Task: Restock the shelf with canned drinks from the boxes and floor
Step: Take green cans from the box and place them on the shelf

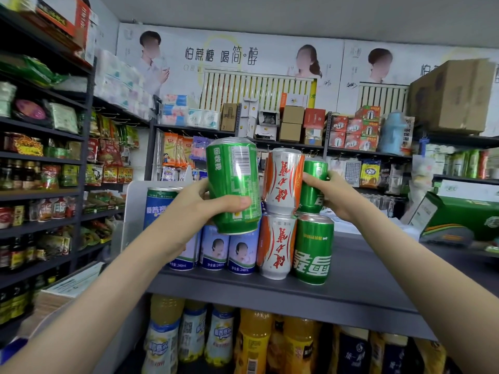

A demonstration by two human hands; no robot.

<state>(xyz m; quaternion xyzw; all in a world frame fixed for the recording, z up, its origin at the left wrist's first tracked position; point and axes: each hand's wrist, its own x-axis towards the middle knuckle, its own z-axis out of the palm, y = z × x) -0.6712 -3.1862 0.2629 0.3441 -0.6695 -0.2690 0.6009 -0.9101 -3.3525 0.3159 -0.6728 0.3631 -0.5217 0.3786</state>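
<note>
My left hand (199,203) grips a green can (233,184), held upside down in the air in front of the stacked cans. My right hand (333,194) is closed around a second green can (313,182) that stands on top of another green can (313,249) on the grey shelf (364,282). Beside them two orange-and-white cans (280,211) are stacked one on the other. Left of those stand several white-and-blue cans (237,252), partly hidden by my left hand and its can.
Yellow and orange drink bottles (253,344) fill the shelf below. A green carton (459,217) lies on the shelf's right end. Dark racks of snacks (54,163) line the left wall, and boxes (291,122) sit on the back shelves.
</note>
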